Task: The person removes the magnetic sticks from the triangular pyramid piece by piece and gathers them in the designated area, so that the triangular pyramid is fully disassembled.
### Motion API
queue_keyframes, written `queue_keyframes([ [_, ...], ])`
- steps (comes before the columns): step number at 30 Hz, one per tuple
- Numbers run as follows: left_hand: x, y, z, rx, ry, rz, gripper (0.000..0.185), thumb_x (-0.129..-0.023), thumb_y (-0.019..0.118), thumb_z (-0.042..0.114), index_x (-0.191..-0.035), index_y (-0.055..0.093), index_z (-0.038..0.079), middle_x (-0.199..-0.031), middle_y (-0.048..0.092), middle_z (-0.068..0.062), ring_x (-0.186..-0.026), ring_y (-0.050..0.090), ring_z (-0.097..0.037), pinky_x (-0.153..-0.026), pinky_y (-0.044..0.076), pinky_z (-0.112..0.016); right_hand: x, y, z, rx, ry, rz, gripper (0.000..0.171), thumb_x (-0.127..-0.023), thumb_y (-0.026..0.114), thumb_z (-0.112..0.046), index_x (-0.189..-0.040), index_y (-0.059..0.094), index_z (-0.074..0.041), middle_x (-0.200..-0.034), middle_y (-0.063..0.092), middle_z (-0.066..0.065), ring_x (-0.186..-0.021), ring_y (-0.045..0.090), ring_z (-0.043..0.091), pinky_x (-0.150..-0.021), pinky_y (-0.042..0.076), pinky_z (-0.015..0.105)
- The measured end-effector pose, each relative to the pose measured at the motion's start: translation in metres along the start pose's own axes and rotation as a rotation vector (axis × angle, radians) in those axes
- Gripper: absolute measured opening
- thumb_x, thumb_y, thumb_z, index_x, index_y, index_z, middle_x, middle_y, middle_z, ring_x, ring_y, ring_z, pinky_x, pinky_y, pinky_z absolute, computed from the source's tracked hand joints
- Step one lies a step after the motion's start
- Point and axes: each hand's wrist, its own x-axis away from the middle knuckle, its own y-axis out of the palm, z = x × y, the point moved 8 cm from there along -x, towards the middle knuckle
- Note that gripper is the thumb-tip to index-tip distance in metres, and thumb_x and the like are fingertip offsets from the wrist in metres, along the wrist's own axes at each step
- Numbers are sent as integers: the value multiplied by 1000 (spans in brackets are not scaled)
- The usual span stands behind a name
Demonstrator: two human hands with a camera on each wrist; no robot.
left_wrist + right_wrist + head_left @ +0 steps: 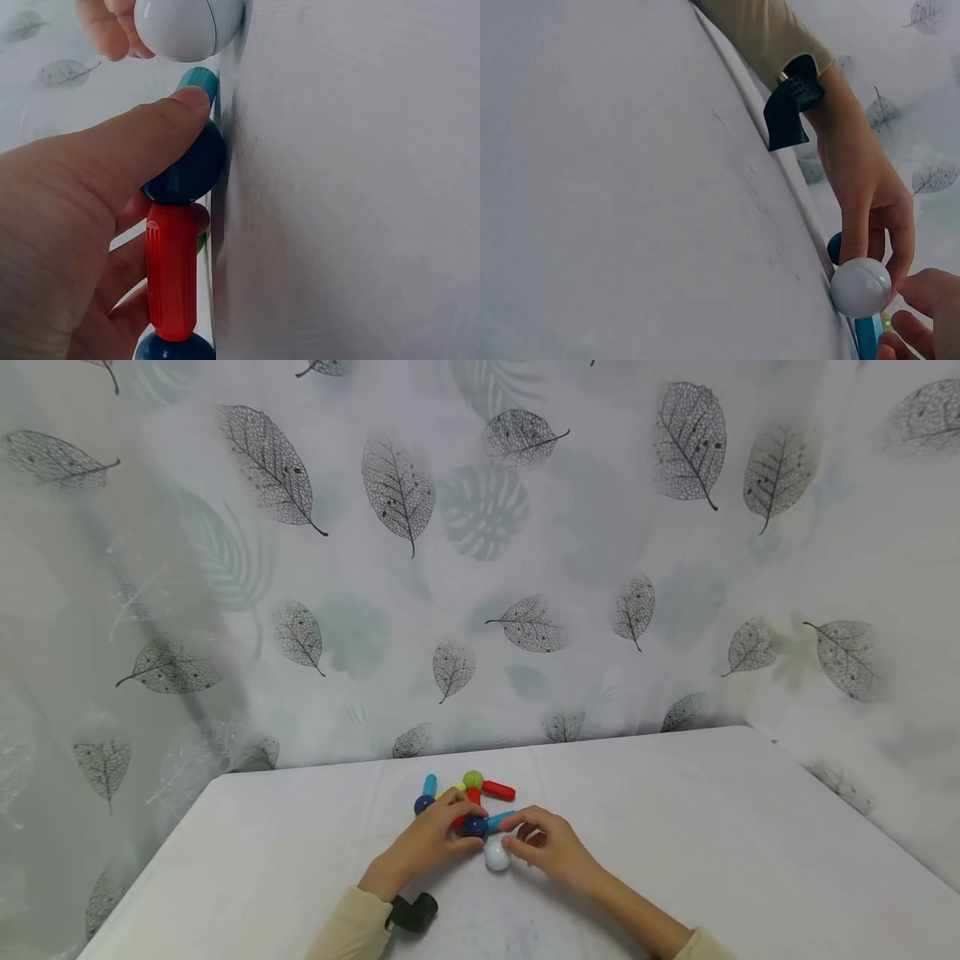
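My left hand (448, 828) grips a toy of sticks and balls on the white table (675, 827). Its thumb (127, 142) presses a dark blue ball (191, 169), and its fingers curl behind the red stick (172, 270) joined below it. A second dark blue ball (172, 349) caps that stick. A teal stick (501, 818) juts from the held ball toward my right hand (527, 843). A white ball (861, 287) lies on the table by the teal stick's end. My right hand's loosely curled fingers (930, 292) sit right beside it with a thin gap showing.
Behind the hands lie a green ball (472, 778), a red stick (498, 790), a blue stick (429, 785) and another dark blue ball (422, 804). A leaf-patterned cloth (480, 568) hangs behind the table. A black wrist strap (791, 105) sits on my left arm.
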Motion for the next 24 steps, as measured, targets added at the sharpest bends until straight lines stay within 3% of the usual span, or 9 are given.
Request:
queue_keyframes([
  [4, -1, 2, -4, 15, -16, -14, 34, -86, 76, 23, -117, 67, 11, -106, 52, 2, -101, 53, -16, -97, 49, -34, -5, -11, 4, 95, -41, 96, 16, -88, 73, -13, -103, 70, -8, -100, 65, 9, -81, 54, 15, -70, 49, 22],
  [7, -2, 3, -7, 26, -34, -26, 35, -86, 75, 26, -118, 67, 13, -107, 52, 4, -105, 53, -15, -100, 47, -36, -10, -15, 10, 144, -31, 120, 17, -86, 75, -12, -103, 71, -10, -103, 64, 7, -84, 51, 22, -69, 47, 21],
  [15, -5, 5, -8, 47, -47, -32, 34, -87, 75, 26, -118, 67, 14, -104, 49, 6, -104, 51, -13, -99, 47, -32, -22, -11, 25, 261, -50, 36, 25, -87, 73, -15, -112, 71, -11, -108, 68, 5, -78, 45, 12, -63, 40, 21],
  [24, -5, 5, -6, 24, -40, -19, 32, -86, 75, 25, -115, 68, 14, -105, 51, 4, -103, 53, -14, -98, 48, -33, -27, -9, 24, 310, -82, -10, 19, -90, 70, -15, -108, 71, -11, -102, 68, 5, -81, 48, 14, -67, 42, 22],
])
